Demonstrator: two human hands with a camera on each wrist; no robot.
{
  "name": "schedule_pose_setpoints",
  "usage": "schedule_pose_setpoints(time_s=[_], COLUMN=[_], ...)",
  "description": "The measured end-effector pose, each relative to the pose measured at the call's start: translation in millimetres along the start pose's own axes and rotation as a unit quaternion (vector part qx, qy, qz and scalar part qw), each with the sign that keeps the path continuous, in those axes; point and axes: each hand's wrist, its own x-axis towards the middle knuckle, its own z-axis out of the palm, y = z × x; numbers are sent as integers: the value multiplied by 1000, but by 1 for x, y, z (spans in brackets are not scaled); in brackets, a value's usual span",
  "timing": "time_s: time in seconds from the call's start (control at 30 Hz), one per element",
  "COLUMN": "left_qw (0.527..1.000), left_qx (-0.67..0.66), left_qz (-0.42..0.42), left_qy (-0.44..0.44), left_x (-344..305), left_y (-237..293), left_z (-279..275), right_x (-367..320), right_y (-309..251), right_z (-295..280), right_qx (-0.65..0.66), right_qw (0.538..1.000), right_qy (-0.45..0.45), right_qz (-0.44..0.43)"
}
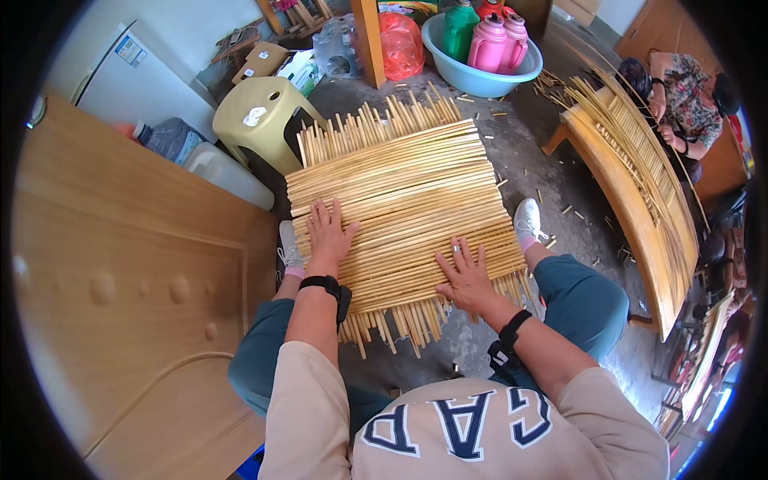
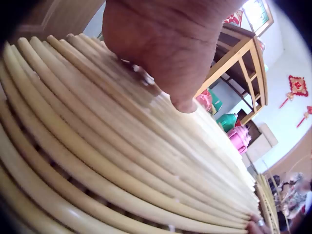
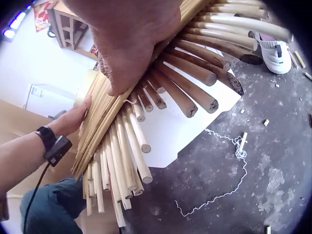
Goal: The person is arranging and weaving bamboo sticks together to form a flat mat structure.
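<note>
A layer of pale yellow, bamboo-like sticks lies side by side between the person's knees. Under it more sticks run crosswise, their ends poking out at the near and far edges. On the left part of the layer the left hand rests palm down, fingers spread. The right hand lies flat near the right front corner, also spread, with a ring on one finger. Cut round stick ends and a white sheet beneath show in the right wrist view. In the left wrist view, the hand overlaps the stick layer.
A wooden panel stands close on the left, with a beige stool beyond. A blue basin holds flasks. At right, a person works at a wooden bench bearing sticks. White string and offcuts litter the floor.
</note>
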Motion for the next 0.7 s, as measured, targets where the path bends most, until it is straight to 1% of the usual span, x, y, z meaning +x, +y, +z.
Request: schedule_pose_setpoints(time_s=[0.07, 0.2, 0.23, 0.3, 0.33, 0.37, 0.5, 0.57, 0.6, 0.63, 0.7], left_qw=[999, 998, 998, 997, 998, 998, 998, 997, 996, 996, 993], left_qx=[16, 30, 18, -1, 11, 23, 31, 69, 74, 74, 69], left_qz=[29, 31, 29, 45, 30, 13, 15, -30, -31, -29, 57], left_qy=[43, 52, 55, 56, 59, 62, 59, 27, 47, 49, 80], left_x=[7, 5, 3, 2, -1, -4, -7, -6, -6, -4, 4], left_y=[-3, -1, -4, -2, -4, -6, -1, 5, 12, 19, 35], left_z=[7, 9, 7, 7, 8, 9, 5, 3, 3, 2, 1], right_x=[1, 0, 0, 0, 0, 0, -2, -2, -2, -2, -2], right_y=[0, -1, -1, 1, 1, 2, 2, 3, 4, 4, 3], right_z=[-1, -1, 0, 0, -1, 0, -1, 0, 0, 0, 0], right_qx=[4, 12, 12, 11, 13, 9, 39, 31, 29, 35, 42], right_qw=[1000, 1000, 1000, 1000, 1000, 1000, 999, 999, 999, 999, 999], right_qy=[-4, -6, -6, -12, -27, -23, -23, -34, -32, -25, -16], right_qz=[0, 4, 13, -1, 7, 15, 17, 13, 15, 9, 3])
